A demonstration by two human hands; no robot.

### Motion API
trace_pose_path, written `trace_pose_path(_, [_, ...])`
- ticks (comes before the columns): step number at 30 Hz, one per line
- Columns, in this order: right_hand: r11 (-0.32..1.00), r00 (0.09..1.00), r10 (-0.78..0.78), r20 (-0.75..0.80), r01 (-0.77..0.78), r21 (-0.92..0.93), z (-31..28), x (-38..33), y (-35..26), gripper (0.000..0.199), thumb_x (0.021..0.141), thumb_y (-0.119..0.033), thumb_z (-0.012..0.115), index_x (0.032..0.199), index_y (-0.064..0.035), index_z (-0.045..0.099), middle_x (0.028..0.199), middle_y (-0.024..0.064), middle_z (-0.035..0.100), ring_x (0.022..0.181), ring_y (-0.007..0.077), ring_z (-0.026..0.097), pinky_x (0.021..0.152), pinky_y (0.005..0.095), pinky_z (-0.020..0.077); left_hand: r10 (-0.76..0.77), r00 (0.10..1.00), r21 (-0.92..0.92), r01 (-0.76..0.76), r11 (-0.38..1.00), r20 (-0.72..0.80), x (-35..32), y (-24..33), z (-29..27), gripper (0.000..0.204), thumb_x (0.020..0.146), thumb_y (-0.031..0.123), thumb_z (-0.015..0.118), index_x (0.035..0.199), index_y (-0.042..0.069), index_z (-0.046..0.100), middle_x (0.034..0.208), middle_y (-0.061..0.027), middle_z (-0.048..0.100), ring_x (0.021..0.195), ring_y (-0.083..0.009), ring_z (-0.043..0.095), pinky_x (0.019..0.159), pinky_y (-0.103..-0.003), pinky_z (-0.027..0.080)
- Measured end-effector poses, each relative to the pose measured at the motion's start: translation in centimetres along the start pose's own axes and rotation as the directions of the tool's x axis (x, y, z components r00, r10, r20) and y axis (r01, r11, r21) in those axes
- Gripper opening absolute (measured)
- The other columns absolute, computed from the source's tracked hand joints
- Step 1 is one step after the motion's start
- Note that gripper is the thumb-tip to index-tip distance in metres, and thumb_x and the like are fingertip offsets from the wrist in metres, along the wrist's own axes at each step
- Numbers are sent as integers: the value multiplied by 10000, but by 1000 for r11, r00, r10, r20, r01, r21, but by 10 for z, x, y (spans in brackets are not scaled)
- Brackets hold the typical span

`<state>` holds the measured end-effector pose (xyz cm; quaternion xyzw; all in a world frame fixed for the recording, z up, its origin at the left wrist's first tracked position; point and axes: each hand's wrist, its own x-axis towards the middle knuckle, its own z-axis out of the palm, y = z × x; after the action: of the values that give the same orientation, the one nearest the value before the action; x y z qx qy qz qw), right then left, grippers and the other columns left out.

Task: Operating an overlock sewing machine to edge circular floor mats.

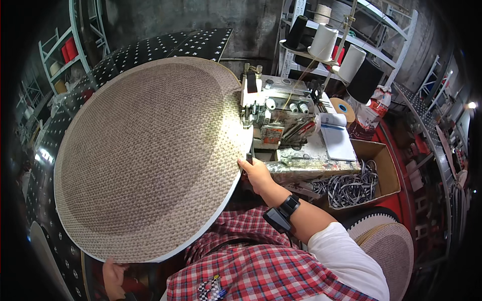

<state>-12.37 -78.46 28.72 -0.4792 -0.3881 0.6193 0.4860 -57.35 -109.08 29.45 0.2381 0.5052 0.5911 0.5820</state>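
A large round woven mat point(150, 155), beige-brown with a pale rim, lies in front of me. Its right edge sits at the needle area of an overlock sewing machine point(281, 110), under a bright lamp spot. With the thumb on top, my right hand point(257, 174) grips the mat's edge just below the machine head; its other fingers are mostly hidden. Beside that thumb stands a small dark piece point(249, 158), and I cannot tell whether the hand holds it. My left hand point(114, 275) pinches the mat's near edge at the lower left, its fingers partly under the rim.
Black and white thread cones point(323, 42) stand above the machine. Right of it are a white notepad point(335, 138) and a cardboard box point(384, 170) with tangled trimmings point(349, 188). More round mats point(389, 251) are stacked at the lower right. A dark studded table point(201, 44) extends behind.
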Motion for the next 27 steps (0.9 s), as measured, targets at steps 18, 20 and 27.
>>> trace_pose_path(18, [998, 997, 43, 61, -39, -58, 47, -85, 0, 234, 815, -278, 535, 814, -45, 552, 669, 7, 531, 513, 80, 441, 453, 218, 350, 162, 901, -39, -193, 980, -404, -60, 39, -51, 501, 821, 198, 423, 1246, -15, 265, 1230, -143, 391, 1134, -273, 388, 953, -387, 305])
trace_pose_path(20, [999, 998, 9, 58, -7, -42, 54, -94, 0, 228, 811, -270, 540, 815, -42, 551, 652, 2, 522, 508, 78, 443, 454, 216, 351, 205, 968, -88, -219, 972, -145, -72, 35, -59, 487, 818, 188, 424, 1236, -21, 284, 1217, -154, 398, 1127, -274, 392, 937, -394, 323])
trace_pose_path(27, [995, 997, 37, 65, -31, -90, 69, -119, 3, 234, 808, -270, 543, 828, -37, 548, 641, 2, 512, 505, 77, 443, 446, 219, 350, 111, 931, -258, -209, 943, -349, -86, 53, -89, 527, 834, 214, 412, 1269, -17, 225, 1266, -172, 329, 1143, -288, 369, 945, -408, 312])
